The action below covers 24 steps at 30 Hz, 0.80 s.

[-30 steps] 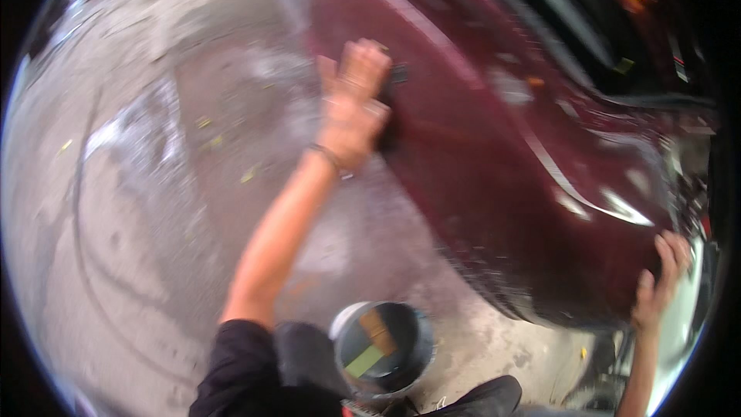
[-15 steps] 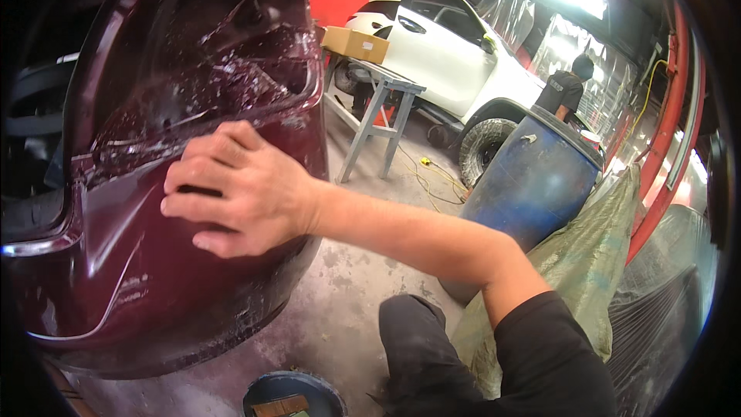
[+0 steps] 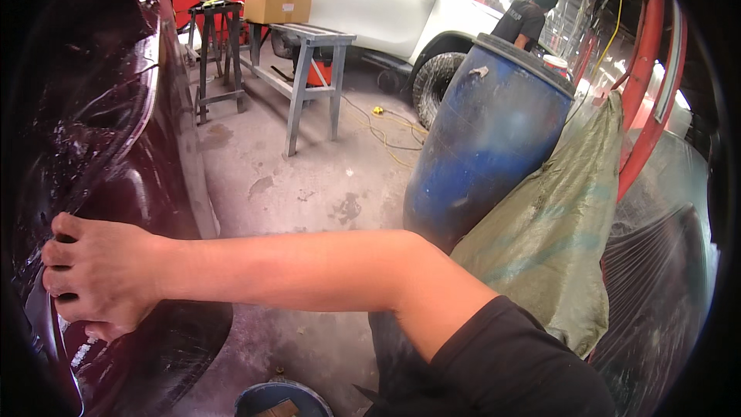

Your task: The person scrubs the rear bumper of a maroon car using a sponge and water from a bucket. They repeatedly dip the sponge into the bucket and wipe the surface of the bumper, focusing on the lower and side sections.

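At the left edge of the view, my right hand (image 3: 108, 274) rests against a glossy maroon car body part (image 3: 158, 177). Its fingers bend away from me, knuckles up, and their tips are out of sight; whatever lies under the palm, if anything, is hidden. My bare right forearm stretches across the lower middle, with a dark sleeve above the elbow. The maroon surface is wet-looking and reflective, with scuffed whitish marks below the hand. My left hand does not show.
A dark bucket (image 3: 285, 388) sits on the floor below my forearm. To the right stand a blue drum (image 3: 486, 139) and a draped green sheet (image 3: 556, 224). Farther off are a grey sawhorse (image 3: 309, 85), a cardboard box (image 3: 274, 9), a white car (image 3: 370, 0) and a person (image 3: 521, 22).
My view has swung left-to-right relative to the maroon part, which sits farther left now. My right hand has moved left and lower in the view, still against that part.
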Each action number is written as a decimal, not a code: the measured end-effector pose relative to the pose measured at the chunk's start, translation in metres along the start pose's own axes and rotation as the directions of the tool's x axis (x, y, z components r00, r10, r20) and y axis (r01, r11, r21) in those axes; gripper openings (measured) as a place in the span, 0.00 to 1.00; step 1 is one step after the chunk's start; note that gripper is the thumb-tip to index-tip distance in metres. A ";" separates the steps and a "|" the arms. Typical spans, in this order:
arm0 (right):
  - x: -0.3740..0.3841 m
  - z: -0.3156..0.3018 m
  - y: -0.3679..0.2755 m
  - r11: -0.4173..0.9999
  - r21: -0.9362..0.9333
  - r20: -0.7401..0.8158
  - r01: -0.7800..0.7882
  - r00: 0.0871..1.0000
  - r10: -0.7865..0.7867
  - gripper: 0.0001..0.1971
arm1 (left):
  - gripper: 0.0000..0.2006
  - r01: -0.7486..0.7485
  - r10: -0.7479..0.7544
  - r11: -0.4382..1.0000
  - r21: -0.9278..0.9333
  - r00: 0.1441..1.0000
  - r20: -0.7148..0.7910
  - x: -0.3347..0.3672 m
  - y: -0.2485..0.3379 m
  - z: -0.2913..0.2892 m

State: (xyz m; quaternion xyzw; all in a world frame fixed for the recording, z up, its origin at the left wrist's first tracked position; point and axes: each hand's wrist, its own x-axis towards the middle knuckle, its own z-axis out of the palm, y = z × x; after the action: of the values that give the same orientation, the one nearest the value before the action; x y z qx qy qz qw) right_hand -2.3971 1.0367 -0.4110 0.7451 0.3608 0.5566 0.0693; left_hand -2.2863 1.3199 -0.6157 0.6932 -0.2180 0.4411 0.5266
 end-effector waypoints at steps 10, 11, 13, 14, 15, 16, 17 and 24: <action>-0.002 -0.004 0.003 0.991 0.112 0.102 -0.066 0.993 0.055 0.20 | 0.35 0.015 -0.016 1.000 0.017 0.999 0.051 -0.004 0.085 0.045; 0.004 -0.010 0.005 0.986 0.149 0.116 -0.067 0.992 0.050 0.20 | 0.35 0.009 -0.010 1.000 0.027 0.999 0.040 -0.002 0.092 0.044; 0.008 -0.016 0.008 0.971 0.217 0.145 -0.098 0.987 0.067 0.18 | 0.35 0.010 -0.011 1.000 0.022 0.999 0.044 -0.005 0.111 0.052; 0.005 -0.011 0.014 0.960 0.268 0.070 -0.086 0.995 0.069 0.17 | 0.35 0.015 -0.016 1.000 0.018 0.999 0.052 -0.013 0.120 0.058; -0.010 -0.012 0.015 0.961 0.261 0.101 -0.097 0.992 0.072 0.17 | 0.35 0.018 -0.019 1.000 0.015 0.998 0.061 -0.021 0.130 0.063; -0.025 -0.019 0.019 0.959 0.260 0.126 -0.110 0.989 0.079 0.17 | 0.35 0.021 -0.022 1.000 0.015 0.997 0.077 -0.031 0.136 0.070; -0.027 -0.025 0.026 0.958 0.269 0.139 -0.095 0.989 0.059 0.17 | 0.35 0.023 -0.024 1.000 0.021 0.997 0.068 -0.034 0.141 0.071; -0.013 -0.054 0.036 0.979 0.200 0.159 0.026 0.986 -0.059 0.24 | 0.34 0.109 -0.103 0.985 0.137 0.993 -0.054 -0.050 0.164 0.066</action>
State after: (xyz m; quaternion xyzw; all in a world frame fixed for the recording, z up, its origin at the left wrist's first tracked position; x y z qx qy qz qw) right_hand -2.4298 0.9862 -0.3827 0.7836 0.4233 0.4533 0.0363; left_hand -2.4128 1.1930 -0.5731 0.7286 -0.1372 0.4427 0.5043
